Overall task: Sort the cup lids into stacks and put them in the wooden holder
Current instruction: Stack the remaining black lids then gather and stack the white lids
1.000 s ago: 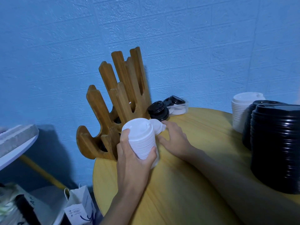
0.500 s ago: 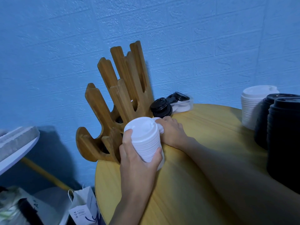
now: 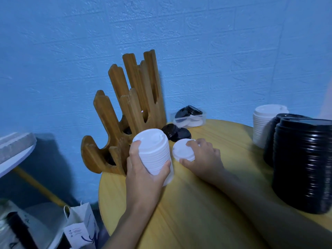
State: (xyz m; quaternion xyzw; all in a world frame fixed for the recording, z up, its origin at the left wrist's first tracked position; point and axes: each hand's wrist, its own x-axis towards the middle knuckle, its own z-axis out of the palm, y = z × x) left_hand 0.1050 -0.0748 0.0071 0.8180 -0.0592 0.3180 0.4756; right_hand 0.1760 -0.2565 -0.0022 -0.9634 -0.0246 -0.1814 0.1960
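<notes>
The left hand (image 3: 143, 177) grasps a stack of white cup lids (image 3: 154, 151), with the thumb on the stack's left side and the fingers wrapped round its right. The stack is held tilted, its top lid facing up and towards the wall, and its lower end is close to the tabletop near the left edge of the round wooden table (image 3: 197, 212). Whether that end touches the wood cannot be told.

Just to its right, the right hand (image 3: 204, 157) pinches a single white lid (image 3: 183, 150) between thumb and fingertips. This lid is tilted too and sits beside the stack without touching it.

The wooden holder (image 3: 129, 108) stands upright at the far left edge of the table, right behind the held stack, and a dark lid shows in one of its lower slots. A few loose black lids (image 3: 176, 133) lie at its base, just beyond both hands. Behind them, at the far edge, a clear plastic tub (image 3: 188, 119) holds black and white lids.

Along the right edge stand a white lid stack (image 3: 264, 126) and, nearer the camera, tall black lid stacks (image 3: 305, 162). A white paper bag (image 3: 80, 229) sits below the table on the left.
</notes>
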